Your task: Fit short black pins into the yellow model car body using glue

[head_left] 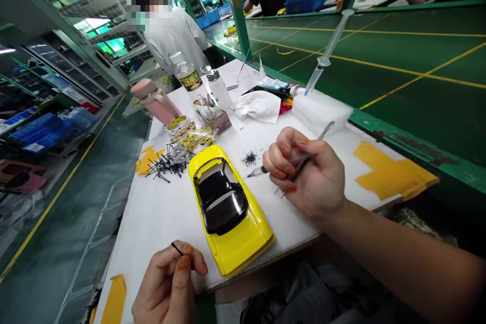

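My left hand (167, 278), at the near edge of the table, pinches a thin black strip (176, 248) between thumb and forefinger. My right hand (313, 179) is closed around metal tweezers (327, 129) and a thin syringe (256, 172), whose purple needle tip points left toward the car. Between my hands lies a yellow model car body (243, 245) with a dark window piece (224, 202) set in its roof; neither hand touches it. Tiny black bits (249, 158) are scattered beyond the syringe tip. Left of them is a heap of thin black strips (165, 166).
On the white table (152, 233) stand a pink flask (155, 101), a clear bottle (189, 78) and a pump bottle (219, 90). A white cloth (258, 107) lies near a foam block (322, 110) with an upright syringe (326, 55). A person (174, 33) sits beyond.
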{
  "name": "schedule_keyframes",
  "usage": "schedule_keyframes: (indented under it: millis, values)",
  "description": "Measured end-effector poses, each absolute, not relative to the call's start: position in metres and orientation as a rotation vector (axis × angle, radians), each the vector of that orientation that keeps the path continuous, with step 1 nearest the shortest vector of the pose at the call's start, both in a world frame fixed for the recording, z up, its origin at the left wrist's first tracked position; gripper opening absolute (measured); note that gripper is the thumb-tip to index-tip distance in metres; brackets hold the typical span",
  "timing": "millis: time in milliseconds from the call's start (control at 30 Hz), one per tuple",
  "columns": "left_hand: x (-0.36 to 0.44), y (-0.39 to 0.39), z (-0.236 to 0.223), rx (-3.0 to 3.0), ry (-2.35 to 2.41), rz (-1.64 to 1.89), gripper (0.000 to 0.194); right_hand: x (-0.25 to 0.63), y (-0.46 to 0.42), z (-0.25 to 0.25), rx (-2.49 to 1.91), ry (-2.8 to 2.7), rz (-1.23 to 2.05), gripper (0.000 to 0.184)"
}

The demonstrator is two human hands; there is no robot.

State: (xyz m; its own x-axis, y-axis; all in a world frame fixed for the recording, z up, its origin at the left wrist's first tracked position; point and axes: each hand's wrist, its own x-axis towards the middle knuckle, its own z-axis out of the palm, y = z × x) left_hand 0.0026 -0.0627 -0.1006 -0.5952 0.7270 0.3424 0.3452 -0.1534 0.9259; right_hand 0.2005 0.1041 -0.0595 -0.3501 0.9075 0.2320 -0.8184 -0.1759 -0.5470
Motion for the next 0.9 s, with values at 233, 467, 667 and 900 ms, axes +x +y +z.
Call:
schedule_keyframes:
  millis: [233,467,667,900]
  values:
    - [-0.0055,-0.0619,-0.1064,1.272,1.747,1.826,0.011,0.1999,0.1039,-0.0586,-0.169,-0.724,1.813,0.016]
    - [-0.0062,-0.0626,-0.1048,1.279,1.733,1.823,0.010,0.1988,0.1037,-0.0585,-0.198,-0.748,1.808,0.016]
    - [-0.0070,-0.0627,-0.1047,1.284,1.747,1.821,0.012,0.1986,0.1038,-0.0576,-0.207,-0.740,1.815,0.017]
    - [-0.0022,-0.0627,-0.1023,1.237,1.815,1.787,0.016,0.1991,0.1042,-0.0604,-0.189,-0.721,1.829,0.018]
